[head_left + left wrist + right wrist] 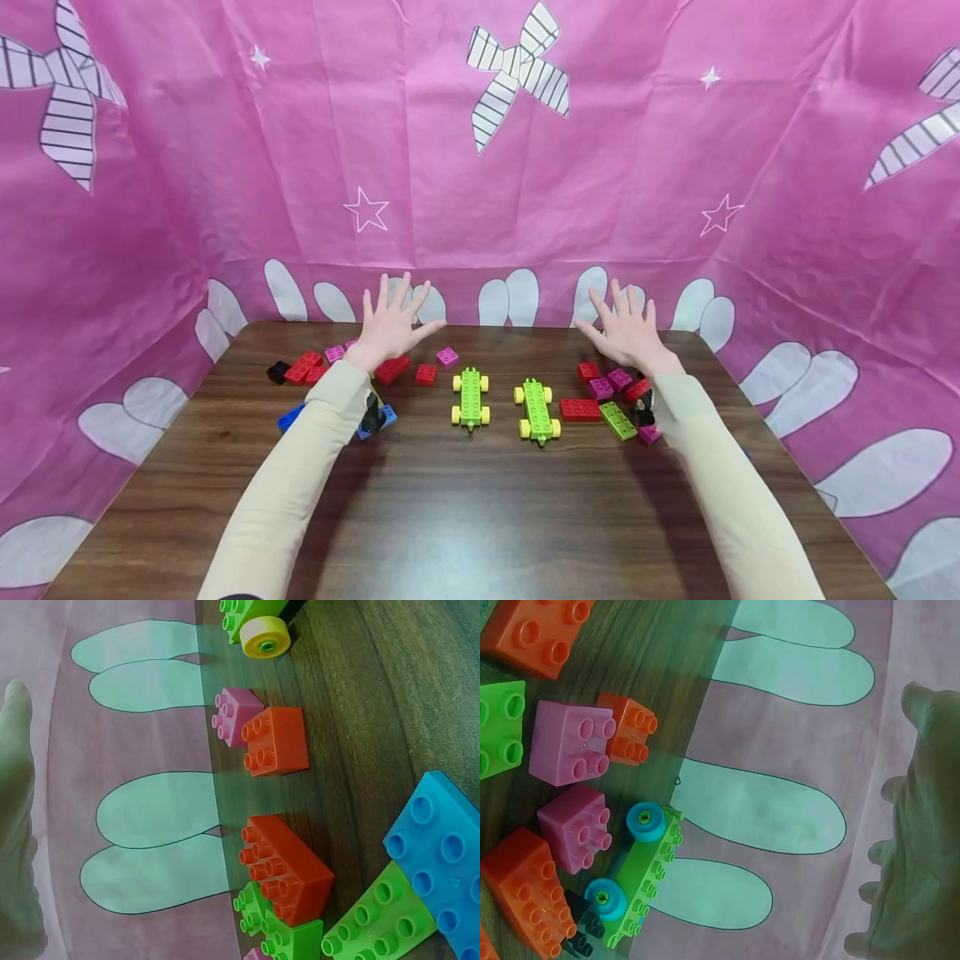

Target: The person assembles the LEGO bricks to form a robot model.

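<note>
My left hand (387,329) is raised over the back left of the table with its fingers spread, holding nothing. Over the back right, my right hand (628,333) is also spread and free of any object. Between the two arms stand two green toy-car bases with yellow wheels, a left one (470,398) and a right one (537,410). Below the left hand lie a red brick (285,866), a smaller red brick (426,375) and a pink brick (447,357). Beneath the right hand, the right wrist view shows pink bricks and a green base with blue wheels (641,877).
Several red bricks (303,368), a black piece (277,372) and blue bricks (442,862) lie around the left forearm. Near the right sleeve are a long red brick (580,410) and a green brick (617,421). A pink curtain (450,208) encloses the wooden table (450,517).
</note>
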Motion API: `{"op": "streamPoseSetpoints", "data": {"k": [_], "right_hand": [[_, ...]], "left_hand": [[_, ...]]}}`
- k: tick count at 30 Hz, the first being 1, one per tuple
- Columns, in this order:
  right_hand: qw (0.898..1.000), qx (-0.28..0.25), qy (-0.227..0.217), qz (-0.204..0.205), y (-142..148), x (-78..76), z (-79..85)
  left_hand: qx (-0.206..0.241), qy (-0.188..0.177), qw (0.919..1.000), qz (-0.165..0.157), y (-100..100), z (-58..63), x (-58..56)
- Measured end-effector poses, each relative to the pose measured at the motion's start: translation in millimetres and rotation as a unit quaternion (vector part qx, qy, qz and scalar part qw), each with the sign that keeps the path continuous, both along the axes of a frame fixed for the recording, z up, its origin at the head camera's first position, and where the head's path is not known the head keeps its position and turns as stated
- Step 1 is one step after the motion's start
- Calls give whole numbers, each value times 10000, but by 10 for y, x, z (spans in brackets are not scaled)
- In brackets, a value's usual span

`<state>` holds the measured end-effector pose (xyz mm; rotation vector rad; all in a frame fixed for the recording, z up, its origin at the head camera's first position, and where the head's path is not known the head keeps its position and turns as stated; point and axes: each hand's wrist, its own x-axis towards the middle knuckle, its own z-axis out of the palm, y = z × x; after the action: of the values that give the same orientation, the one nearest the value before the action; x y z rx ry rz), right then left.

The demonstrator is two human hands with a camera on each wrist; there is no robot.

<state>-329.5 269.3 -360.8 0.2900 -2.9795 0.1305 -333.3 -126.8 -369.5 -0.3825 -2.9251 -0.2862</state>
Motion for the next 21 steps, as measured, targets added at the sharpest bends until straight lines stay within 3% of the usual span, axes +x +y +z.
{"op": "streamPoseSetpoints", "data": {"k": [11,21], "right_hand": [[9996,-141,174,183,-1,1,18],[9969,-287,400,621,-72,57,-14]], "left_hand": [[-20,120,9992,-381,-2,-9,42],[17,274,9968,-744,-12,-101,96]]}}
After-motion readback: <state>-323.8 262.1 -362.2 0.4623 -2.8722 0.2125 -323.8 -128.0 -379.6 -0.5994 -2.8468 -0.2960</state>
